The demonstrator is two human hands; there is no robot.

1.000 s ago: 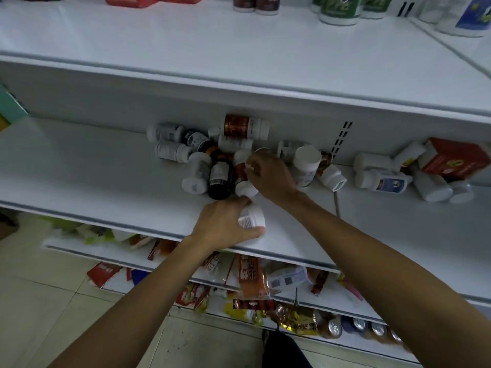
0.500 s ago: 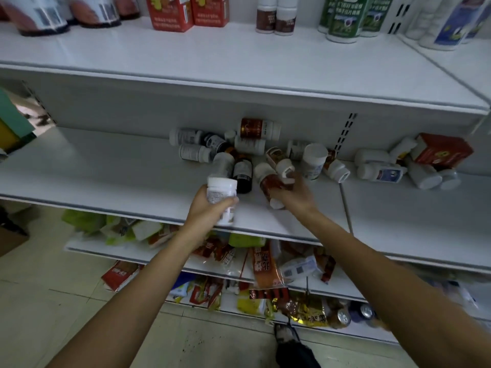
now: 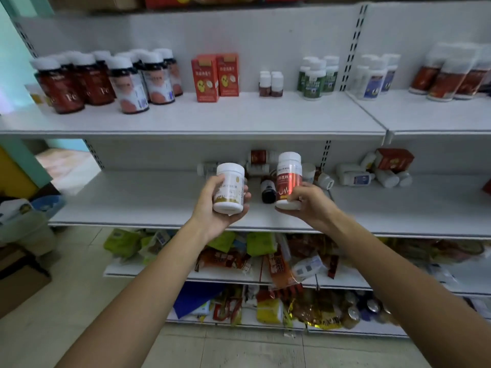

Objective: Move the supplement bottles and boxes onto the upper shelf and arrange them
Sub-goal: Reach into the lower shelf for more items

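Head view: you stand at a white shop rack with a bottle upright in each hand, both held in the air in front of the middle shelf. Your left hand grips a white bottle, fingers wrapped round its body. Your right hand holds a red bottle low, fingers clamped near its base.

The step looks like the lift to the upper shelf. Raise both bottles clear of its front lip, keep them upright, and set each on a bare stretch with the label forward. The low grip on the red bottle may let it tip, so steady it as you place it.

The upper shelf already carries upright rows: dark jars, two red boxes and green bottles. Loose bottles lie tumbled at the back of the middle shelf. Snack packets crowd the lower shelves above a pale tiled floor.
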